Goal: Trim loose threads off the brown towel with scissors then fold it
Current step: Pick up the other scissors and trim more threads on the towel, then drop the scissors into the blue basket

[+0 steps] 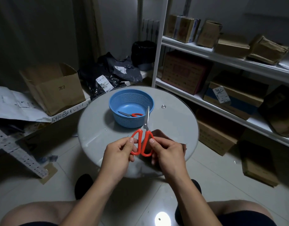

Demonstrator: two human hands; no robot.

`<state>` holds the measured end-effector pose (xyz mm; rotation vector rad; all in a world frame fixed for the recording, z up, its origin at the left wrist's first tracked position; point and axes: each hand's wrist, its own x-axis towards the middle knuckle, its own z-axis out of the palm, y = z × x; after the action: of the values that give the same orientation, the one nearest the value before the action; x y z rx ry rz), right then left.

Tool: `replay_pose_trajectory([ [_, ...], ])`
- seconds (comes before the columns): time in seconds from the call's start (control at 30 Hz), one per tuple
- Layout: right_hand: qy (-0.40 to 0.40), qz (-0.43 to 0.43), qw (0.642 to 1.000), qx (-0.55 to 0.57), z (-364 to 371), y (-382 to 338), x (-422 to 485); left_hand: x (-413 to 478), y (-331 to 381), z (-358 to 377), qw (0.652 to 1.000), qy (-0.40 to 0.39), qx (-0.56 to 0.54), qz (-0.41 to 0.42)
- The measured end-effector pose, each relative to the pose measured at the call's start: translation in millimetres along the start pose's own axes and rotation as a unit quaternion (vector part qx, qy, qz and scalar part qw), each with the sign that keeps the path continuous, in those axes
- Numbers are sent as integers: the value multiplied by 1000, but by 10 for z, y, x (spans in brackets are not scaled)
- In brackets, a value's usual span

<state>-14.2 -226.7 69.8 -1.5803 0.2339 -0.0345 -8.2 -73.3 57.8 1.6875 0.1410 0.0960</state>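
Both hands grip the scissors (144, 137), the left hand (120, 152) pinching one red loop, the right hand (169, 152) the other, blades closed and pointing at the basket (116, 101). Nearer than the basket, the brown towel (161, 133) lies on the table (178, 121) under the right hand. Another pair of scissors (130, 114) lies inside the basket.
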Motion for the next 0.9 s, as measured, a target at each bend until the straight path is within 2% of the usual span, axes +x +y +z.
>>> replay_pose_trajectory([
  [0.1,-3,7,1000,-1,-15,-81,113,135,37,-9,997,-15,-72,-22],
  [0.2,-5,11,999,-50,60,-155,317,303,64,-50,994,-18,-108,-18],
  [0.33,14,3,992,-125,249,-262,804,617,105,-142,995,-20,-96,-10],
  [0.43,42,-15,978,-201,400,-397,1240,852,99,-263,998,20,-54,-22],
  [0.57,58,-23,929,-364,654,-505,1895,991,-110,-377,998,42,-8,-55],
  [0.67,22,-34,873,-487,836,-492,2092,1014,-313,-409,996,39,-1,-85],
  [0.8,-35,-43,821,-569,1005,-380,2183,1068,-446,-409,993,37,8,-108],
  [0.9,-52,-42,797,-600,1035,-335,2225,1118,-468,-404,993,42,2,-111],
])
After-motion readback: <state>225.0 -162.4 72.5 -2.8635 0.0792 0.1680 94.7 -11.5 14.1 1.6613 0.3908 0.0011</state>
